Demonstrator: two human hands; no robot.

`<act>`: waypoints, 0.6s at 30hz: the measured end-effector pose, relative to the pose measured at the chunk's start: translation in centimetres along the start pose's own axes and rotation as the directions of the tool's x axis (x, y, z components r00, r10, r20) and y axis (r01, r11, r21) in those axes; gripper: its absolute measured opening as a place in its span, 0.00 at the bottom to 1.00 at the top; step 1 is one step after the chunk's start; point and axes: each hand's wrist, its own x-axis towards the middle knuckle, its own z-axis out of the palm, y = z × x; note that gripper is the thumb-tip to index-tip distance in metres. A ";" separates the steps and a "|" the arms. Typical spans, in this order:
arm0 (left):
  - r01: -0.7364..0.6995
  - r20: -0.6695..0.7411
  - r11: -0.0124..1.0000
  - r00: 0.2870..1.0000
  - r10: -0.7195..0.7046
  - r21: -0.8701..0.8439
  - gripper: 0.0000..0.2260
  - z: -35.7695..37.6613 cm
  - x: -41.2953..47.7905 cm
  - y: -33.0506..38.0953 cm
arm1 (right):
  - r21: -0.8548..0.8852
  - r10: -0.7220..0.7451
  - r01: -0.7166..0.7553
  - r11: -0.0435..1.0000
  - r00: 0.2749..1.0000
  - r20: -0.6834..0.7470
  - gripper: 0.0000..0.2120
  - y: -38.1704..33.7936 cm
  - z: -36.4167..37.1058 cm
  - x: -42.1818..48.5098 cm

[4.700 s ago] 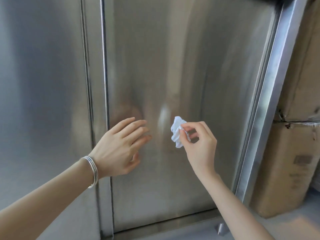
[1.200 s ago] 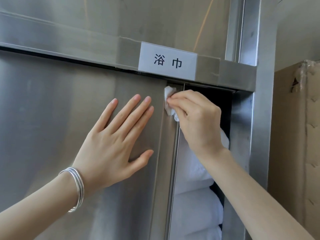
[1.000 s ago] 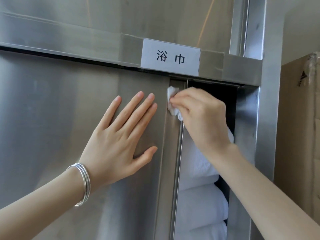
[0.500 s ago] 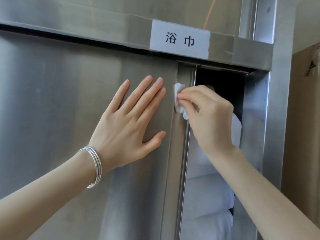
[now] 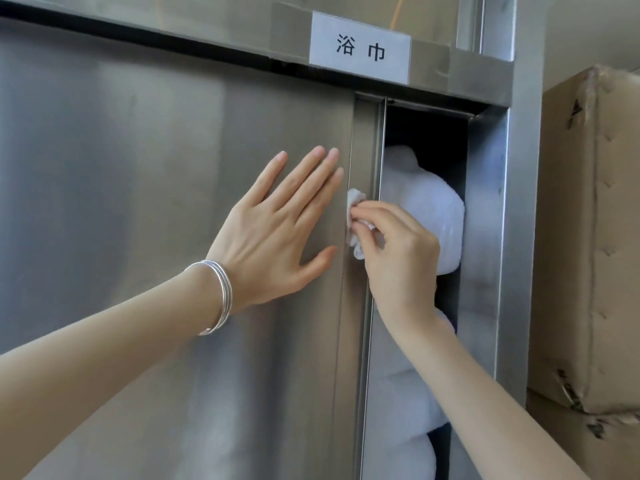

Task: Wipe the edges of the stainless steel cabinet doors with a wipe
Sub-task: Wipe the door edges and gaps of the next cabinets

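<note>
Stainless steel cabinet frame [image 5: 523, 209] fills the view, sliding cabinet door [image 5: 138, 202] partly open, white folded towels [image 5: 429, 216] stacked in the gap. White label [image 5: 360, 48] with black characters on the top rail. Left hand [image 5: 277, 230] flat on the door face near its right edge, fingers straight and spread, silver bangles [image 5: 218, 296] on the wrist. Right hand [image 5: 398, 251] pinches a crumpled white wipe [image 5: 355, 216], pressed against the door's vertical right edge strip, just beside the left fingertips. Cardboard boxes [image 5: 588, 237] stand right of the frame.
</note>
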 end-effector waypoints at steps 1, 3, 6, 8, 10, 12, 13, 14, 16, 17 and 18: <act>-0.020 0.006 1.000 1.000 0.020 -0.006 0.34 0.0 -1.2 0.6 | -0.020 0.005 -0.005 1.000 1.000 -0.004 0.06 -0.3 -0.1 -1.2; -0.025 0.016 1.000 1.000 0.025 -0.014 0.35 0.0 -3.8 1.6 | -0.060 -0.011 0.012 0.998 1.000 0.014 0.06 -0.6 -0.7 -4.5; -0.030 0.033 0.999 0.999 0.031 -0.010 0.35 0.0 -6.5 2.4 | -0.121 -0.103 0.115 0.986 0.989 0.108 0.05 -0.8 -2.1 -7.2; -0.041 0.047 0.999 0.998 0.041 -0.008 0.36 0.0 -6.9 2.5 | -0.148 -0.122 0.144 0.978 0.981 0.152 0.03 -0.8 -2.1 -5.7; -0.038 0.056 0.999 0.998 0.038 -0.001 0.36 0.0 -6.8 2.6 | -0.142 -0.053 0.073 0.987 0.989 0.139 0.03 -0.9 -1.5 -2.9; -0.032 0.054 0.999 0.998 0.032 0.008 0.36 0.0 -6.7 2.7 | -0.124 0.010 0.004 0.992 0.993 0.116 0.04 -1.0 -1.2 -1.6; -0.033 0.050 0.999 0.998 0.032 0.011 0.36 0.1 -6.7 2.8 | -0.113 0.019 -0.006 0.994 0.993 0.118 0.04 -1.0 -1.2 -1.8; -0.035 0.045 0.999 0.998 0.034 0.013 0.36 0.1 -6.7 2.8 | -0.108 0.008 0.006 0.994 0.991 0.135 0.03 -1.0 -1.5 -2.6; -0.040 0.043 0.999 0.998 0.040 0.010 0.36 0.0 -6.7 2.8 | -0.146 -0.092 0.124 0.981 0.974 0.209 0.04 -0.9 -2.5 -4.7; -0.040 0.047 0.999 0.998 0.039 0.011 0.36 0.0 -6.8 2.8 | -0.163 -0.175 0.223 0.961 0.948 0.264 0.04 -0.7 -3.1 -5.3; -0.037 0.051 0.999 0.998 0.036 0.015 0.36 0.1 -6.8 2.8 | -0.162 -0.244 0.305 0.939 0.917 0.314 0.04 -0.4 -3.6 -4.9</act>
